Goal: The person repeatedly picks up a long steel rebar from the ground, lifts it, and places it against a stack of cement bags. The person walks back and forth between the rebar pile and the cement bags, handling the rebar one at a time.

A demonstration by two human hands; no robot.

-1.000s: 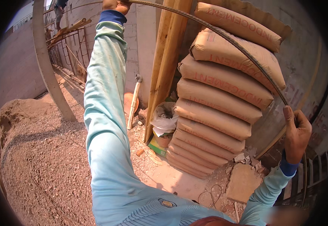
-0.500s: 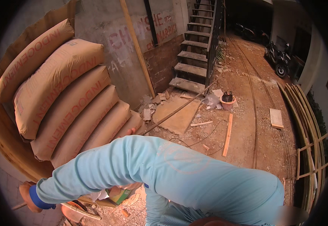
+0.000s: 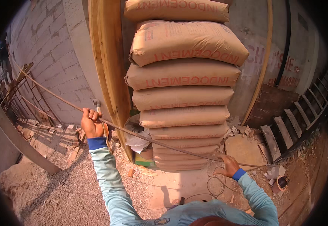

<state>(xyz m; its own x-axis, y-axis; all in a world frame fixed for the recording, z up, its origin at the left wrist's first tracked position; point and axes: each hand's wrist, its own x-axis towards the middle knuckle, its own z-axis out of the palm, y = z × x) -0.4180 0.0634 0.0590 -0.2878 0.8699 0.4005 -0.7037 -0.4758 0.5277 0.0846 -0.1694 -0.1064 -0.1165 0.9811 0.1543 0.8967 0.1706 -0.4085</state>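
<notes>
A long, thin steel rod (image 3: pixel 133 133), probably a reinforcing bar, slants across the view from the upper left down to the lower right. My left hand (image 3: pixel 92 124) has its fingers wrapped round it, in front of a wooden post. Farther along, toward the stairs, my right hand (image 3: pixel 228 166) holds the same rod between thumb and curled fingers. The rod passes in front of a tall stack of brown paper cement bags (image 3: pixel 186 77). Both my arms are in light blue sleeves with dark blue cuffs.
Wooden posts (image 3: pixel 109 67) stand left of the bags, a metal staircase (image 3: pixel 295 120) at right. Thin cable (image 3: pixel 213 184) loops over the ground below my right hand. A bucket (image 3: pixel 279 184) sits at lower right. Rusty metal frames (image 3: pixel 32 98) and a person (image 3: pixel 4 56) are far left.
My view has swung left, bringing the bag stack from the left to the middle. The rod, earlier pointing toward the stairs' foot, now lies across in front of me, with both hands clearly visible.
</notes>
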